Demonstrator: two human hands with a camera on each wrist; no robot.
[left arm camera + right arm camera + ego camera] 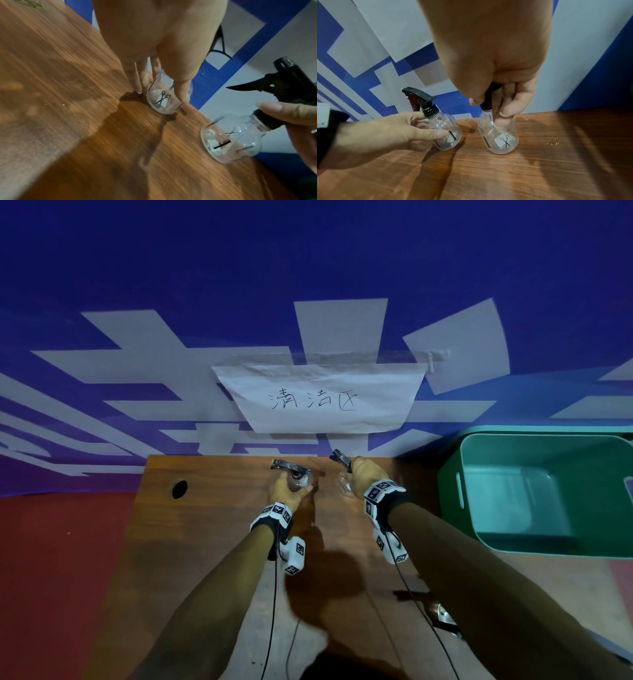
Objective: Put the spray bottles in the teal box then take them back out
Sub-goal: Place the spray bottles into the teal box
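Note:
Two clear round spray bottles with black trigger heads and scissor prints stand near the far edge of the wooden table [212, 542]. My left hand [291, 491] grips the left bottle [298, 478] round its body, thumb on one side and fingers on the other [139, 83]. My right hand [365, 477] holds the right bottle [343, 486] by its black neck, pinched between thumb and fingers [508, 108]. Both bottles' bases [500, 143] touch the tabletop. The teal box [448, 494] stands open and empty to the right of the table.
A blue and white wall with a taped paper sign [318, 398] rises just behind the bottles. A round cable hole [178, 488] lies at the table's far left. Red floor [51, 577] lies to the left. Wrist-camera cables hang under both forearms.

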